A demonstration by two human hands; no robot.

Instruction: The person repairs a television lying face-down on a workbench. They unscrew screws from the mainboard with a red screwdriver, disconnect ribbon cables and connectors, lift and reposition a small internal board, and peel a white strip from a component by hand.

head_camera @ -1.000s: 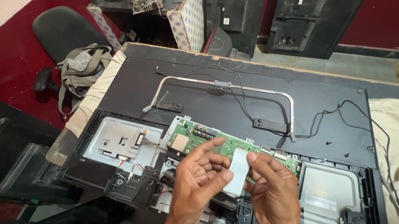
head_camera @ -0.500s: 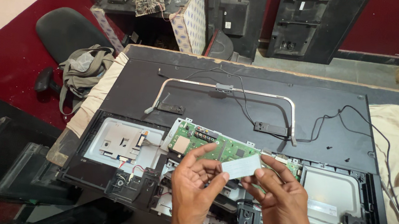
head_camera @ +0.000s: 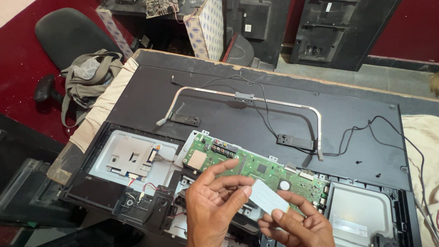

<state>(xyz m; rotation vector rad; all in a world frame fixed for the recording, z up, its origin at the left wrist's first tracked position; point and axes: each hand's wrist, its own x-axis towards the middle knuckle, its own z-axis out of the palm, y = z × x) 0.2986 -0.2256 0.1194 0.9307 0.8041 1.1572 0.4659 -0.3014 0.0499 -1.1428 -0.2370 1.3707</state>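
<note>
While both hands pinch it, white label [head_camera: 269, 197] hovers above green board [head_camera: 258, 170].

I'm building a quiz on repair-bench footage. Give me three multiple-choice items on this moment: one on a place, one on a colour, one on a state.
1. Where is the white strip?
A. Between the fingertips of both hands
B. On the chair
C. On the beige cloth

2. What colour is the circuit board?
A. Blue
B. Green
C. Red

3. How is the television?
A. Standing upright
B. Boxed
C. Lying face down, lower back open

Answers:
1 A: the left hand and the right hand pinch it above the board.
2 B: it shows green.
3 C: its inner parts lie exposed.
</note>
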